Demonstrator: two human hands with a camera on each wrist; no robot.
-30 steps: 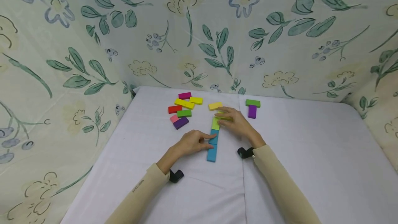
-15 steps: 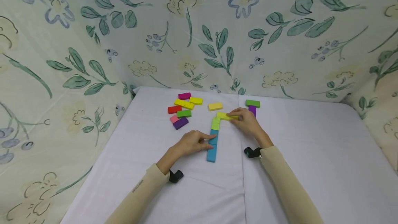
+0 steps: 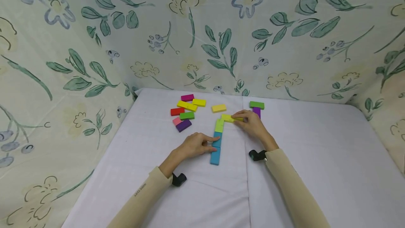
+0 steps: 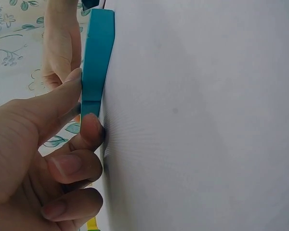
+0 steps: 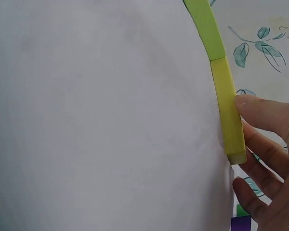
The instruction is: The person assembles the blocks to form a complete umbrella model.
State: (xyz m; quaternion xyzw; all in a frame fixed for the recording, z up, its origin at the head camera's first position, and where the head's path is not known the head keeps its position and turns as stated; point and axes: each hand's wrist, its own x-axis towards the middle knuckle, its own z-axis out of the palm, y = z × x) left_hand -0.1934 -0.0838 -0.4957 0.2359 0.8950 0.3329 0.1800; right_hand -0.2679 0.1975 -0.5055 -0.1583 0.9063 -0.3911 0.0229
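On the white cloth, two blue blocks (image 3: 215, 155) lie end to end in a line. A lime-green block (image 3: 219, 126) continues the line away from me. At its far end, a yellow block (image 3: 227, 118) turns off to the right, its end meeting the lime block in the right wrist view. My right hand (image 3: 251, 124) pinches the yellow block between thumb and fingers. My left hand (image 3: 197, 145) rests its index fingertip on the farther blue block and its thumb on the nearer one. In the left wrist view, the other fingers (image 4: 72, 166) curl beside the blue blocks.
At the back left lie several loose blocks: magenta (image 3: 187, 97), yellow (image 3: 187, 106), red (image 3: 177, 111), green (image 3: 187, 115), pink and dark purple (image 3: 184, 125). A pale yellow block (image 3: 219, 108) lies behind the line. Green (image 3: 257, 105) and purple blocks touch beyond my right hand.
My right hand has moved right along the yellow block, away from the lime block, uncovering the corner where they meet. My left hand has stayed on the blue blocks.
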